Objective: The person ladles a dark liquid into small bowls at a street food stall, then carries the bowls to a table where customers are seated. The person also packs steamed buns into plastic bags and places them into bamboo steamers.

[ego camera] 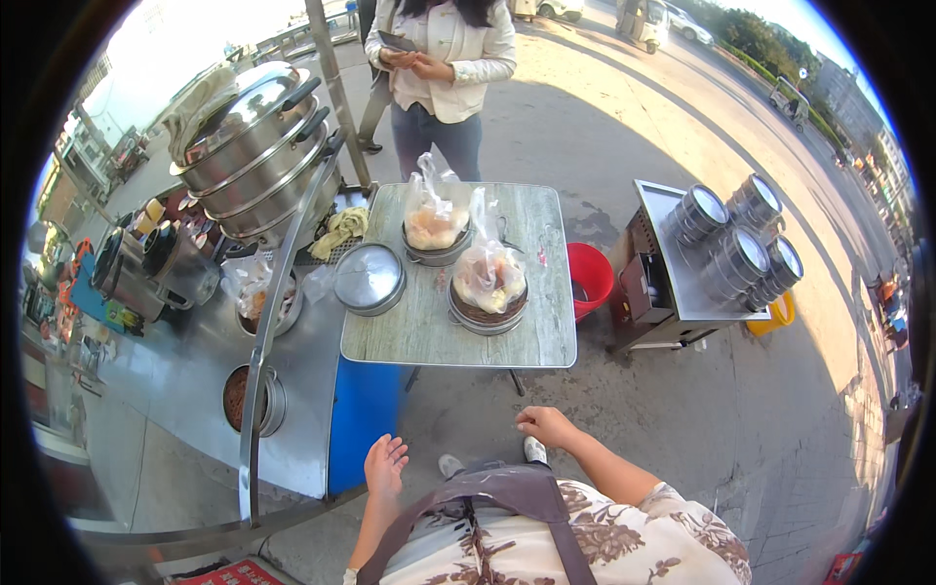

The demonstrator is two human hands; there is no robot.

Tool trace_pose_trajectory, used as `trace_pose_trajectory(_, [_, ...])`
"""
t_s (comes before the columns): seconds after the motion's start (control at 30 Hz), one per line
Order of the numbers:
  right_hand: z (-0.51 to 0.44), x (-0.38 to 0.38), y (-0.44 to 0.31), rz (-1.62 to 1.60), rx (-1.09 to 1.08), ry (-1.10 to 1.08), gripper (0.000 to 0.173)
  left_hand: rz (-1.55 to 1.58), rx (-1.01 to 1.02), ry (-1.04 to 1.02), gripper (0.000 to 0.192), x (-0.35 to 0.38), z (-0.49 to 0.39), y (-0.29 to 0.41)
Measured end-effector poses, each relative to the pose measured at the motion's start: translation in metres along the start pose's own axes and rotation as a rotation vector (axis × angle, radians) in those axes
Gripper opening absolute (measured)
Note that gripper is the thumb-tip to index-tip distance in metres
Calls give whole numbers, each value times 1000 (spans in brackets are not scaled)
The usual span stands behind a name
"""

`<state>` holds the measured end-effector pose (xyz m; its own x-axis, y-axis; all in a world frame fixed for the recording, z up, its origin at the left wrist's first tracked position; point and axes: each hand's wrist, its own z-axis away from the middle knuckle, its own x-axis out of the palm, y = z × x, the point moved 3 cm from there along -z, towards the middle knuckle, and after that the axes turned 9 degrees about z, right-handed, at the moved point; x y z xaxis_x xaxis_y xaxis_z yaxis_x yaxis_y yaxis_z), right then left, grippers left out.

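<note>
My left hand [385,465] hangs in front of the apron, empty, palm turned up and fingers apart. With fingers curled and nothing visible in them, my right hand [542,427] is over the pavement near the front edge of a wood-grain folding table [398,344]. Two clear plastic bags of food, a front one [490,281] and a rear one [437,219], sit on small round metal steamers, the front steamer [488,322] and the rear steamer [439,254]. A lidded steamer [370,276] stands at the table's left edge. Neither hand touches these things.
A steel counter [183,395] on the left bears an uncovered steamer [274,402], blender jugs [183,267] and large stacked steamers [256,153]. A metal post [256,365] rises before it. Rightward are a red bucket [589,274] and a cart with small steamers [735,256]. A person [446,66] holds a phone.
</note>
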<state>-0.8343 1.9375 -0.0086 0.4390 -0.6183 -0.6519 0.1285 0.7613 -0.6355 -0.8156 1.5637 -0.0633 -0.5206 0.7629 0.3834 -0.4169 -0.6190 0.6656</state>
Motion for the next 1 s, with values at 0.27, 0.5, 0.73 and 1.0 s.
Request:
trace_pose_trajectory(0.27, [-14,-58,-1,-125,-391,87,21,-114,-7,-234,48,134,90,-49])
trace_pose_trajectory(0.5, [33,-50,8,-336,-545,-20,19,-123,-206,-449,61,209,134,-108])
trace_pose_trajectory(0.73, [73,-39,31,-204,-521,-2,19,-315,-162,-540,55,207,167,-126])
trace_pose_trajectory(1.0, [130,-12,92,30,-246,82,16,-166,-117,-369,23,118,171,-144])
